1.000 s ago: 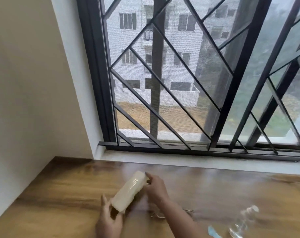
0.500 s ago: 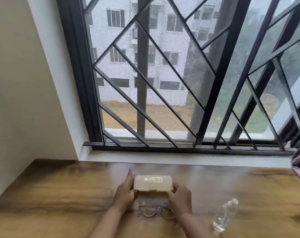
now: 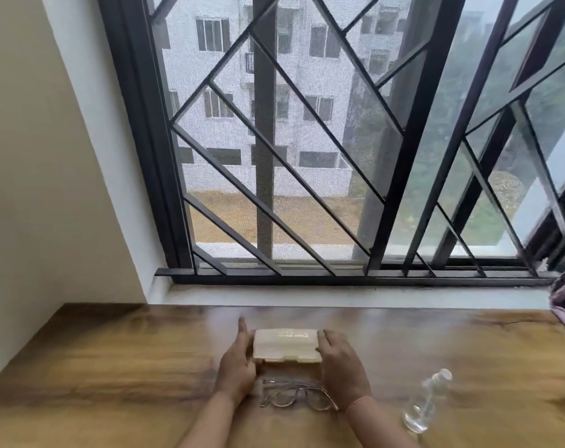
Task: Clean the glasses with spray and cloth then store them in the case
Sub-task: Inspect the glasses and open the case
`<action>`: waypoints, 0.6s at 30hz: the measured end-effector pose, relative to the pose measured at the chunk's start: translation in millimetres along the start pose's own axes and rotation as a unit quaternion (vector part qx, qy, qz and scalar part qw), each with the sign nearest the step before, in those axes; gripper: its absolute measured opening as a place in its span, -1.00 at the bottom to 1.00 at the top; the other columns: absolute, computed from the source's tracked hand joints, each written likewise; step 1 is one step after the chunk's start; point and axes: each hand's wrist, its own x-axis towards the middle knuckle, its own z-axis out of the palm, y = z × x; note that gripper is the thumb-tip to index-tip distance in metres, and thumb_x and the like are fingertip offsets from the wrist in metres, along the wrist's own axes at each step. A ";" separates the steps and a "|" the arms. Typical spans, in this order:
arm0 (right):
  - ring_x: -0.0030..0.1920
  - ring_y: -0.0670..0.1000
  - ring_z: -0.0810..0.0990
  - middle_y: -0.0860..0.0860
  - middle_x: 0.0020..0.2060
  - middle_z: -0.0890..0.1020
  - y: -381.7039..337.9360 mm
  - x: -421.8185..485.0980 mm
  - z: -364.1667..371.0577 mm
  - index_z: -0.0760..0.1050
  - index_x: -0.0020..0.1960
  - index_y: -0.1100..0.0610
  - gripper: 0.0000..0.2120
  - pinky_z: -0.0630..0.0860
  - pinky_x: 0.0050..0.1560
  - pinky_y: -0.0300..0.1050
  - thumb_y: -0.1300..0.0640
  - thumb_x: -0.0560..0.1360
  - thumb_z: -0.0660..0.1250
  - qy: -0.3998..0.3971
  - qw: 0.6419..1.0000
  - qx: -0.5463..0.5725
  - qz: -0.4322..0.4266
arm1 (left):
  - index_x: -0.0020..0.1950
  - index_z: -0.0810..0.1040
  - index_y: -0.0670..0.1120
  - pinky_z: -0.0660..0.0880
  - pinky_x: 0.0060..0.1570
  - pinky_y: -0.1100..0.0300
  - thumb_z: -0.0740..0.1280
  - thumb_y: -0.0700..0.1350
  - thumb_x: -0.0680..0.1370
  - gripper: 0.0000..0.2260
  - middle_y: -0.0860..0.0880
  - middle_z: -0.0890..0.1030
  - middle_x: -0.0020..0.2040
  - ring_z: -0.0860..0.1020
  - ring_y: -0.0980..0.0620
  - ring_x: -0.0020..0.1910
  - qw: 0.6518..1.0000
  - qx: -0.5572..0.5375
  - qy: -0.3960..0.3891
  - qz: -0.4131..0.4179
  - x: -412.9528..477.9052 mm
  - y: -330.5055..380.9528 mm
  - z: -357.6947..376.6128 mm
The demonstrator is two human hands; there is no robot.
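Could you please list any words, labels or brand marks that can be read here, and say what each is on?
Case: a line of gold print on the lid, too blurred to read.
Bottle: no label shows.
Glasses: no marking shows.
No text here can be read.

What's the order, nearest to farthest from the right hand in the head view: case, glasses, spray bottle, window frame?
1. case: held at its right end by the right hand.
2. glasses: lying just left of that wrist.
3. spray bottle: further out on the right.
4. window frame: at the back, farthest.
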 end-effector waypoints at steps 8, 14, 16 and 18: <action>-0.16 0.08 0.49 0.13 -0.21 0.59 4.2 44.7 -8.7 0.51 -0.19 0.21 -0.80 0.35 -0.18 -0.08 0.32 0.52 0.14 -0.022 0.984 0.131 0.119 | 0.48 -0.28 0.03 0.17 0.23 0.28 0.31 -0.32 0.46 -0.13 0.13 0.49 0.30 0.34 0.35 0.10 0.997 -0.072 -0.015 -0.005 0.5 0.3 -3.1; 0.07 0.17 0.52 0.20 -0.04 0.60 2.1 54.4 -12.3 0.55 0.11 0.28 -0.78 0.46 0.12 0.04 0.26 0.54 0.20 -0.047 0.970 0.179 0.158 | 0.36 -0.36 0.11 0.40 0.21 0.30 0.26 -0.43 0.45 -0.10 -0.06 0.51 0.28 0.47 0.12 0.18 0.991 -0.131 -0.021 -0.003 3.9 -5.2 -2.0; 0.10 0.19 0.48 0.17 0.00 0.57 -5.1 42.5 -14.7 0.55 0.18 0.19 -0.71 0.45 0.12 0.05 0.21 0.46 0.36 0.023 0.985 0.112 0.130 | 0.36 -0.37 0.12 0.40 0.27 0.16 0.26 -0.42 0.45 -0.10 -0.05 0.51 0.28 0.48 0.09 0.20 0.991 -0.132 -0.019 0.006 3.5 -6.0 -1.8; -0.08 0.16 0.54 0.09 -0.14 0.59 -18.3 19.0 -17.1 0.65 -0.09 0.10 -0.76 0.48 -0.10 0.02 0.19 0.25 0.54 0.100 0.989 0.066 0.087 | 0.36 -0.37 0.13 0.39 0.28 0.19 0.27 -0.41 0.45 -0.09 -0.04 0.52 0.28 0.49 0.10 0.20 0.991 -0.130 -0.018 0.013 3.8 -6.8 -0.9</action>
